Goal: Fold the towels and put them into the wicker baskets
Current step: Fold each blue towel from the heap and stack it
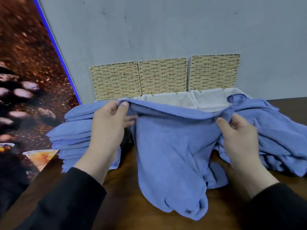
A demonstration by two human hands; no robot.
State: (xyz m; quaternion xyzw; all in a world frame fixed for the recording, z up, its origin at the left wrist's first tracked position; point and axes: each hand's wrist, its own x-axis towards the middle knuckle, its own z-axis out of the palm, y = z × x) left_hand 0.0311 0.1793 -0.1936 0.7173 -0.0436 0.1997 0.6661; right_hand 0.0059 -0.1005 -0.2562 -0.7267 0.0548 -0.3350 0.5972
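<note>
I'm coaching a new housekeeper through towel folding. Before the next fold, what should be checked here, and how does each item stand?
1. Left hand grip on the towel top edge: ok.
2. Right hand grip on the same edge: ok.
3. Edge taut between the hands: not ok, it sags.
4. Towel hanging flat: not ok, bunched at the bottom.
5. Bare table to lay it on: ok.
6. Room in the wicker baskets: cannot tell.

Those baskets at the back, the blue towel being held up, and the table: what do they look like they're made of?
The baskets look like woven straw or paper rope, matte tan, with a pale cloth lining; the plaited rows show. The blue towel seems soft microfibre or terry, going by its fuzzy nap and limp folds. The table looks like dark glossy wood or veneer, with streaky grain.
</note>
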